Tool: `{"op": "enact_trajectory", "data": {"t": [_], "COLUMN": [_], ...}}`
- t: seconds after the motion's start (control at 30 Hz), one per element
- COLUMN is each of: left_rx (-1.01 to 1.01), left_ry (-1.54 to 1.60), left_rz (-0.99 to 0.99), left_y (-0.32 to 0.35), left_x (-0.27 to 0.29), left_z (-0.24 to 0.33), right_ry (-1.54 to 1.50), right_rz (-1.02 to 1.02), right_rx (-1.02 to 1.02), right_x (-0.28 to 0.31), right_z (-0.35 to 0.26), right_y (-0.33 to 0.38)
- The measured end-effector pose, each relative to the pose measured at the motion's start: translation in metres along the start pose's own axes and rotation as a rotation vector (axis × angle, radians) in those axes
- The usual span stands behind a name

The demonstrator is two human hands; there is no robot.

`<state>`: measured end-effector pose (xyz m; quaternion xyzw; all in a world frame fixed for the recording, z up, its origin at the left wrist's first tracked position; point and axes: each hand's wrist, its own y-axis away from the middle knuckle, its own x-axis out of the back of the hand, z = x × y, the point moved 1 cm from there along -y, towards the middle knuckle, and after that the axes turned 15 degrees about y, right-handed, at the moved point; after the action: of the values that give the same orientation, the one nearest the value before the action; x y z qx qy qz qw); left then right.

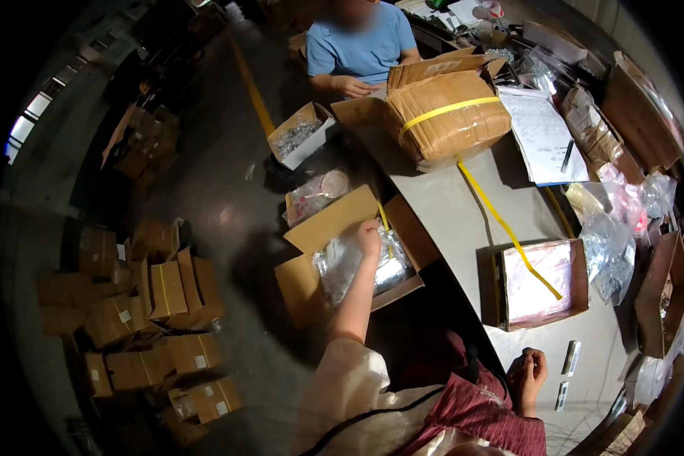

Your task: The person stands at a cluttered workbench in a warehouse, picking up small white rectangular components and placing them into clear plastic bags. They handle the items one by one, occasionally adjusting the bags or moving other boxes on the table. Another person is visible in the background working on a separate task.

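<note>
My left hand (369, 237) reaches into an open cardboard box (333, 216) in the middle of the view. Its fingers are curled closed over shiny clear plastic packets (340, 262) that fill the box; what they grip, if anything, is hidden. By the near edge of the grey table (463, 220) rests my right hand (534, 372), its fingers curled in, and I cannot make out anything inside them. Two small silvery packets (572, 357) lie on the tabletop just right of that hand. Farther up stands a shallow box (539, 285) lined with pinkish plastic.
A large brown carton (450, 114) with yellow strapping sits on the table. Beside it are a clipboard with papers (543, 137) and clear bags (612, 243). Across sits a person in blue (361, 45). A white box of metal parts (300, 137) stands left; stacked cartons (159, 334) fill the lower left.
</note>
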<state>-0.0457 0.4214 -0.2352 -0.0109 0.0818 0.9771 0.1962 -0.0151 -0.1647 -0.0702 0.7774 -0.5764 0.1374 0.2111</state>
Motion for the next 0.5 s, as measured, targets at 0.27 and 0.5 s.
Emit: {"op": "enact_trajectory", "data": {"t": [0.27,0.5], "left_rx": [-0.235,0.132], "left_ry": [-1.143,0.23], "left_rz": [0.116,0.03], "left_y": [-0.017,-0.072], "left_x": [-0.055,-0.081], "left_z": [-0.01,0.024], "right_ry": [-0.06,-0.138], "right_rz": [-0.003,-0.042], "right_rx": [-0.054,-0.037], "right_x": [0.0,0.0], "right_z": [0.002,0.029], "right_y": [0.004,0.0]}}
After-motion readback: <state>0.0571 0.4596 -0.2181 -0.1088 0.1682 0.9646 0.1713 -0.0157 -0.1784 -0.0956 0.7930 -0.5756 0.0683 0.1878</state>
